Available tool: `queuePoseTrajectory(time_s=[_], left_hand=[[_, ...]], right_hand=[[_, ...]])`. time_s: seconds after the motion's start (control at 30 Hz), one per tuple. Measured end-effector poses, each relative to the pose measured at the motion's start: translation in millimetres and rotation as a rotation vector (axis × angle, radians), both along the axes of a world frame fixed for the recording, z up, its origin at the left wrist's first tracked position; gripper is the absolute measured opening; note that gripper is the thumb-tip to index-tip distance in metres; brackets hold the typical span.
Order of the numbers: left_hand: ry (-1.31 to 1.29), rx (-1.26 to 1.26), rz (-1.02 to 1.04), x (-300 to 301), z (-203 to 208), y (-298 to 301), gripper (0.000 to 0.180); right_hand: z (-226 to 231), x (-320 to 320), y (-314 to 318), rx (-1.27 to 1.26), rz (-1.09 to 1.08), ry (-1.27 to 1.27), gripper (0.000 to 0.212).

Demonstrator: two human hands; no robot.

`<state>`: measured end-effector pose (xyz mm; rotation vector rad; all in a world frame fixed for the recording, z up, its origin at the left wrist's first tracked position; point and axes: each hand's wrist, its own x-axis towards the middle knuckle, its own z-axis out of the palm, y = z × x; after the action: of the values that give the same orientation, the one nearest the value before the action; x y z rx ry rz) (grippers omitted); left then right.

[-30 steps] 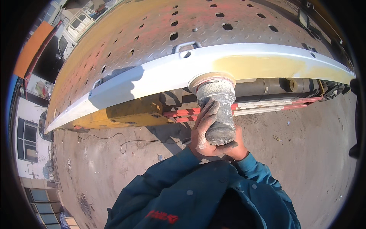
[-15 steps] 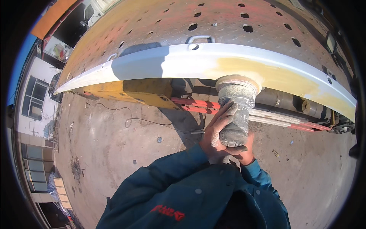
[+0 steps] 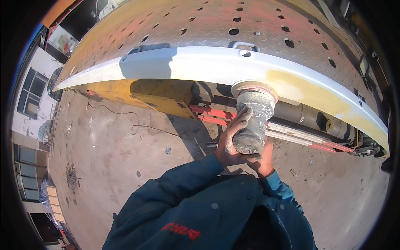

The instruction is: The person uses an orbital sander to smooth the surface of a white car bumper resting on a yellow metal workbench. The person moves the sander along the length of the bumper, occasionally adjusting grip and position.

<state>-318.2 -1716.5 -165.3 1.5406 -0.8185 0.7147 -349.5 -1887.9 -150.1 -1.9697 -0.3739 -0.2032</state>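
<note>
A dust-covered grey orbital sander is held between my two hands, its round pad pressed to the lower face of a long white-painted beam. My left hand wraps the near left side of its body, fingers pointing up along it. Beneath and to the right, my right hand is closed round the rear end, partly hidden by the tool. White dust coats the left fingers. Right of the pad, a yellowish filler patch spreads along the beam.
Behind the beam rises a rusty chequer-plate deck with rows of holes. Below are a yellow box, red-and-white bars and a dark cylindrical tank. A thin cable lies on the concrete ground.
Both hands have moved the sander leftward along the beam, from the left part of the filler patch to its left edge. The view has shifted slightly as well.
</note>
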Motion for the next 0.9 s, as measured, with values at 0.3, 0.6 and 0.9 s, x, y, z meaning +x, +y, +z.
queuePoseTrajectory(time_s=[0.3, 0.6, 0.9], left_hand=[[-0.058, -0.007, -0.08, 11.3, 36.2, -0.5, 0.114], [-0.06, -0.009, -0.071, 9.2, 40.3, -12.0, 0.113], [0.013, 0.02, -0.066, -5.2, 9.0, -13.2, 0.113]], right_hand=[[2.2, 1.6, -5.2, 0.012, -0.046, -0.041, 0.032], [-3.7, -4.3, -13.6, 0.032, -0.06, -0.034, 0.056], [-19.2, -15.6, -13.8, -0.087, -0.032, -0.068, 0.05]])
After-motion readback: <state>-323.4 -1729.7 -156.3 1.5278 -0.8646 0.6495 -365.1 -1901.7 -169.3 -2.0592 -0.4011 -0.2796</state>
